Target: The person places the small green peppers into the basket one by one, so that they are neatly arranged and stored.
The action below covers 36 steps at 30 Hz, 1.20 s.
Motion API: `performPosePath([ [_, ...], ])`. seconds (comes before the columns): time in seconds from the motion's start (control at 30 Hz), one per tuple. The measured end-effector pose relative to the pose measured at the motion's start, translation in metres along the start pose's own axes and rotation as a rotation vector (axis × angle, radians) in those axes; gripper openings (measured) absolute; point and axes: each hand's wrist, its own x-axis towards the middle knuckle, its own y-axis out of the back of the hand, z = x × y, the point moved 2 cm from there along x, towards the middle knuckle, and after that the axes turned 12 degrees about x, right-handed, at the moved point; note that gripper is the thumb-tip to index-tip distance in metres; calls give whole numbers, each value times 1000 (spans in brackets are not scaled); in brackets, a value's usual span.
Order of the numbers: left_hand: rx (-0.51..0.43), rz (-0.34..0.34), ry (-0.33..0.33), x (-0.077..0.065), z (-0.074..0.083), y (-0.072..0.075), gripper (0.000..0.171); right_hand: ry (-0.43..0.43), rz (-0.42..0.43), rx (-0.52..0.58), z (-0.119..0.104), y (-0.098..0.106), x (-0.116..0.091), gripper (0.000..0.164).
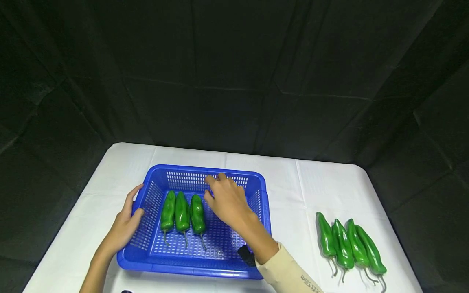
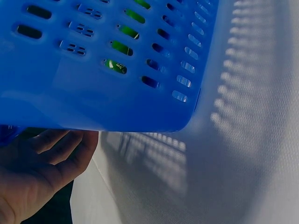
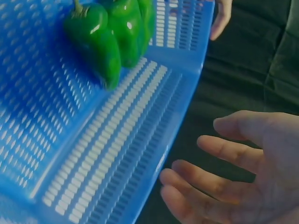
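A blue plastic basket (image 1: pixel 190 270) with slotted walls sits on the table. Inside it, three green peppers (image 1: pixel 182 213) lie side by side left of the middle, stems toward the near side. My left hand (image 1: pixel 122 228) rests against the basket's left side, thumb at the rim and spread fingers along the outside; the left wrist view shows the fingers (image 2: pixel 88 144) by the wall. Over the basket, right of the peppers, hangs my right hand (image 1: pixel 229 199). In the right wrist view its fingers (image 3: pixel 219 179) are loosely bent, with nothing held.
Several more green peppers (image 1: pixel 344 244) lie in a group on the white tablecloth (image 1: pixel 293 195), to the right of the basket. Black cloth (image 1: pixel 227 81) hangs behind and around the table. A dark strap (image 1: pixel 246 255) is by my right wrist.
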Motion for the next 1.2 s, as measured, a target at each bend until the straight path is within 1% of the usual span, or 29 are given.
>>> performPosePath([
  [0.07, 0, 0, 2, 0, 0, 0, 68, 13, 52, -2, 7, 8, -5, 27],
  [0.2, -7, -2, -9, 0, 0, 0, 67, 12, 140, 8, 24, 23, -16, 27],
  [0.37, -32, -5, -16, 0, -1, 1, 66, -7, 195, 65, 45, 41, -29, 30],
  [0.5, -40, -11, -19, 0, -2, 1, 66, -49, 235, 65, 65, 54, -40, 31],
  [0.6, -35, -11, -14, 1, -3, 2, 67, -107, 261, 44, 82, 63, -50, 32],
  [0.77, -24, -9, -1, 1, -4, 3, 67, -220, 283, 22, 109, 78, -69, 33],
  [0.97, -31, -10, -2, 0, -4, 3, 67, -288, 304, 19, 139, 91, -98, 33],
  [1.07, -36, -13, 3, 0, -3, 3, 67, -333, 298, 17, 155, 94, -114, 35],
  [1.2, -31, -15, 10, 0, -2, 3, 67, -421, 269, 20, 174, 94, -134, 38],
])
